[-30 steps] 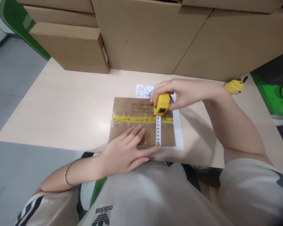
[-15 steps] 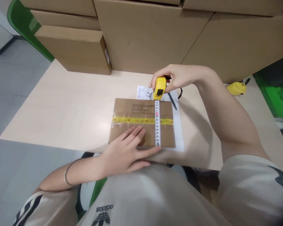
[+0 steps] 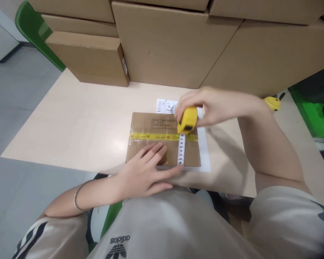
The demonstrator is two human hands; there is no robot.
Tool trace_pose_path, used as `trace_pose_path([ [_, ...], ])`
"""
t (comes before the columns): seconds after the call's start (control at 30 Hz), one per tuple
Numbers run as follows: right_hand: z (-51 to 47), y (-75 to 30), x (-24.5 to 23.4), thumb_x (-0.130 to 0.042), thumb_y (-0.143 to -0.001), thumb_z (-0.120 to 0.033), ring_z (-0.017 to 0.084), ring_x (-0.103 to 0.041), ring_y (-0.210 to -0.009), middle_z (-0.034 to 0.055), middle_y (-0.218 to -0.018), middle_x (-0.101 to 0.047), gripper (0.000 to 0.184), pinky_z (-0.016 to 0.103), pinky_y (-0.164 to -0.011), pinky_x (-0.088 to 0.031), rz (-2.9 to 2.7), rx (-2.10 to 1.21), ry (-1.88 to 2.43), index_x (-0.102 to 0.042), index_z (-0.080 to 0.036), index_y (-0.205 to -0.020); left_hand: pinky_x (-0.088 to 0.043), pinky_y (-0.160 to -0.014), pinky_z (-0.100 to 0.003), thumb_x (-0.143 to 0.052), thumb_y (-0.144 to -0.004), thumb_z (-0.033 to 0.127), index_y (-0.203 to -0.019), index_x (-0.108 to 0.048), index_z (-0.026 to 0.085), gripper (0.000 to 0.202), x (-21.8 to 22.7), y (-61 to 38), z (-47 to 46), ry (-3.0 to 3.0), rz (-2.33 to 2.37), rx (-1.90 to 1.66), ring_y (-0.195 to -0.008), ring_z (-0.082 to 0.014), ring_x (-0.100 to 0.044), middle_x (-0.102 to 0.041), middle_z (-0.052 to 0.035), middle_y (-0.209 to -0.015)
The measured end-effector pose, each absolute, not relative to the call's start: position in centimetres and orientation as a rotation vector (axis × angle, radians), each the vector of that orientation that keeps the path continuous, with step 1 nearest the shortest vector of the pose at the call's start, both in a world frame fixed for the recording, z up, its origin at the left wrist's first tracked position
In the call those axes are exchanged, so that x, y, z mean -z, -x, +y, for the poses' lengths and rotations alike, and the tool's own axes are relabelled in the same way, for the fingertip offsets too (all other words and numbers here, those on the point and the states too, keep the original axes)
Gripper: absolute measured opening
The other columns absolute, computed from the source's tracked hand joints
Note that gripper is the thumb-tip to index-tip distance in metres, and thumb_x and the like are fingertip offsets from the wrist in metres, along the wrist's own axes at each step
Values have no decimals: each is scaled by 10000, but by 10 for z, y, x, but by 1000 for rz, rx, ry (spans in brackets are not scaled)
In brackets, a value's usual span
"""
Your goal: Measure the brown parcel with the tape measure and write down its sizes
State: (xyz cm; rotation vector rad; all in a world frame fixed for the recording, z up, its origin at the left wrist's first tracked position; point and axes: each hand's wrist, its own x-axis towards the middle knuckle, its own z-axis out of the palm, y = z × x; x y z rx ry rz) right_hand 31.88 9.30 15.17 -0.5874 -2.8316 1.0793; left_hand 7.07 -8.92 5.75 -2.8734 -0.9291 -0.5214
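Note:
My right hand point(image 3: 198, 106) grips a yellow tape measure point(image 3: 188, 120) above the cardboard box point(image 3: 143, 151), slightly blurred by motion. From its case a short length of white blade point(image 3: 181, 149) runs toward me across the box, with figures up to 8 showing. At the box's near edge, the index fingertip of my left hand point(image 3: 148, 171) touches the blade's end. The other left fingers lie stretched out on the box top. Yellow printed packing tape point(image 3: 153, 137) crosses the box. Under the box lies a white paper sheet point(image 3: 205, 154) with handwritten marks partly covered.
Large cardboard boxes point(image 3: 172, 43) form a wall behind the table point(image 3: 70, 126). A flatter box point(image 3: 89, 61) stands at the back left. Beyond my right forearm lies a second yellow tape measure point(image 3: 272, 103). A green chair point(image 3: 29, 32) is at the far left.
My right hand has brought the tape measure case toward me, and the exposed blade is shorter. My left hand has stayed in place on the box.

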Motion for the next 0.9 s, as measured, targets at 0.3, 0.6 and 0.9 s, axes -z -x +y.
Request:
trace_pose_path([
  [0.3,-3,-350,-112,-844,-763,-292,236,-747,-882,31,-1049,-802,356,353,-698,-559,-2316,-1198,907,-681,-295,-1080,-553,-1148,-512,-617,-1012,416,-1489,-472,276,518,-63,-41,-79,2819,-1589,1725,-1371,-275,-612,-640,-127,-1398],
  [0.6,12,-370,-69,-797,-818,-560,94,-456,-472,-25,-720,-611,391,263,-434,-360,-1387,-1416,1489,-641,-220,-935,-603,-1034,-547,-249,-1026,764,-1295,-708,184,788,-4,-8,0,2542,-2725,1757,-1174,-331,-733,-772,-160,-1201],
  [0.9,-10,-389,-114,-774,-735,-547,84,-307,-310,21,-704,-717,283,307,-329,-160,-1281,-1387,1199,-738,-272,-793,-571,-1142,-563,-750,-837,694,-1571,-469,312,874,-50,13,-8,3000,-1727,1695,-1408,-391,-596,-558,-139,-1561],
])
